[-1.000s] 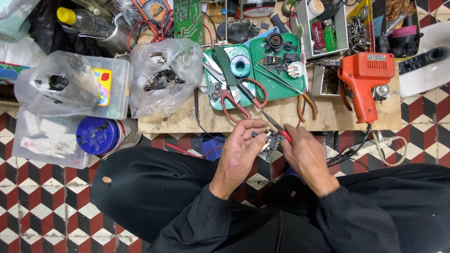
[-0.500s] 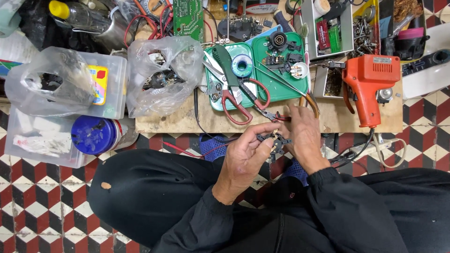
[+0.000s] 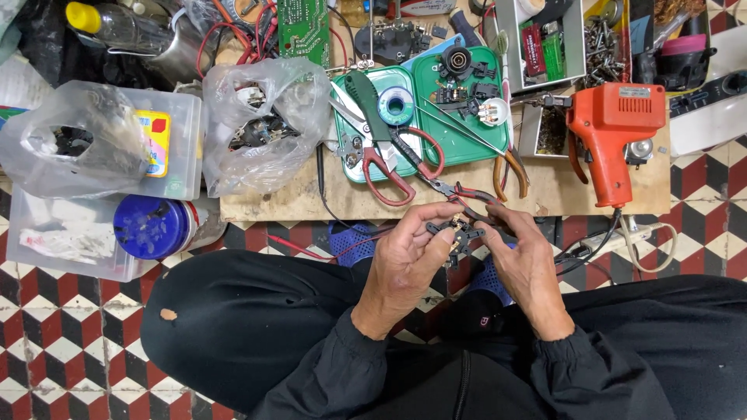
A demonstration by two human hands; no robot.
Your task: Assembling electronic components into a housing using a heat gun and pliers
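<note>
Small black part (image 3: 454,231), left hand (image 3: 405,260) grip pinching it, right hand (image 3: 525,260) gripping red-handled pliers (image 3: 467,194), wooden board (image 3: 545,190) just beyond.

Looked steeply down from the head, close over the lap, facing forward across black-trousered knees toward a low wooden board (image 3: 311,204) at the top of frame. Caught the left hand (image 3: 405,264) and right hand (image 3: 529,264) just below centre, near the lens. Took in patterned floor tiles (image 3: 47,334) at the lower left and the orange soldering gun (image 3: 615,132) upper right. Only one view, so no overlap.
</note>
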